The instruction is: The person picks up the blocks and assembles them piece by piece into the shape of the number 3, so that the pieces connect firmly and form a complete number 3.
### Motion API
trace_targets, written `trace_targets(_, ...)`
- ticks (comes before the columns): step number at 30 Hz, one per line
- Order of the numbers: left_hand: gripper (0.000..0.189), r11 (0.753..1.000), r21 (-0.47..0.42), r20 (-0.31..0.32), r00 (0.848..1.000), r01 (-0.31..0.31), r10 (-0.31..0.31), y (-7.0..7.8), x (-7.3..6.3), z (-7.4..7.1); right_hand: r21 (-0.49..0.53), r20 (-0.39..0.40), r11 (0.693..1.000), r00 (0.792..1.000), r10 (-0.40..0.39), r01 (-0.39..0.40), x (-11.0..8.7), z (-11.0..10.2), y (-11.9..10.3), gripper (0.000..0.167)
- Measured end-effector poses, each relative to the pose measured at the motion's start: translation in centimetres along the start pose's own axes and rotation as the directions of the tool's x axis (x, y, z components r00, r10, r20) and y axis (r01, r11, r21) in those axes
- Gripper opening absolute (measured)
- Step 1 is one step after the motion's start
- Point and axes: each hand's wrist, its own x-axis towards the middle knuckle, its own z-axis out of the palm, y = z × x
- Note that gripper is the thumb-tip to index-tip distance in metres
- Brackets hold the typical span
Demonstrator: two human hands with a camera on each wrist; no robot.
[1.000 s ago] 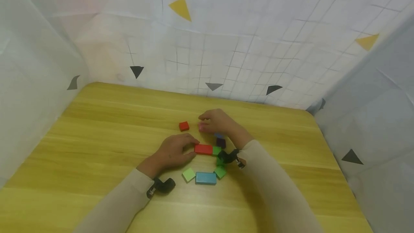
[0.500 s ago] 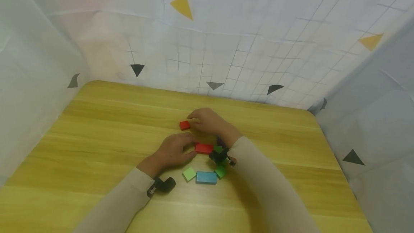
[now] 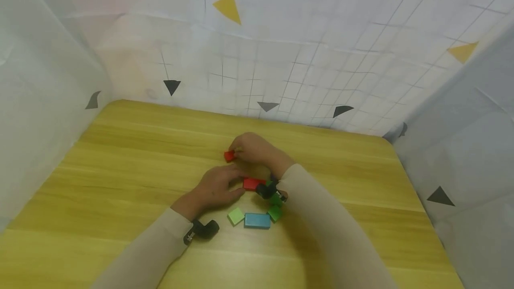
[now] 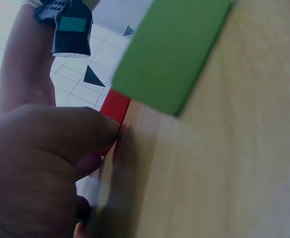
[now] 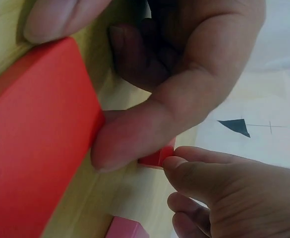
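My left hand (image 3: 217, 185) rests on the table, thumb and index finger on either side of the left end of a long red block (image 3: 253, 184). In the right wrist view that red block (image 5: 30, 134) looms close, a fingertip touching its edge. Farther off, my right hand (image 3: 254, 148) pinches a small red block (image 3: 228, 156) by its right side. The right wrist view shows this right hand (image 5: 229, 183) with thumb and finger at the small red block (image 5: 157, 157). A pink block (image 5: 126, 228) lies nearby there; the right hand hides it in the head view.
A light green block (image 3: 236, 216), a blue block (image 3: 257, 220) and a green block (image 3: 275, 213) form a row nearer me. More green and dark blocks sit partly hidden under my right wrist. White sheeting (image 3: 281, 35) stands round the wooden table (image 3: 140, 155).
My right hand has moved left, from the pink block to the small red block, and its fingers have closed onto it. The left hand has stayed by the long red block.
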Motion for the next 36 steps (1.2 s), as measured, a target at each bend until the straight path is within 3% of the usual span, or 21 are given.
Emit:
trace_targets(7, 0.031, 1.000, 0.005, -0.005, 1.000, 0.002, -0.002, 0.0, 0.1, 0.1, -0.037, 0.009, 0.999, 1.000, -0.001, 0.001, -0.1, -0.1, 0.2, 0.025)
trace_targets(14, 0.030, 0.999, 0.000, 0.035, 0.999, 0.040, -0.040, 0.1, 0.2, -0.1, -0.046, 0.025, 0.999, 1.000, 0.002, 0.000, -0.4, -0.4, 0.3, 0.025)
trace_targets(36, 0.031, 0.999, 0.027, 0.008, 0.999, 0.037, -0.037, 0.4, 0.0, -0.3, -0.034, 0.057, 0.998, 0.997, 0.059, -0.058, -1.4, -0.9, 0.2, 0.026)
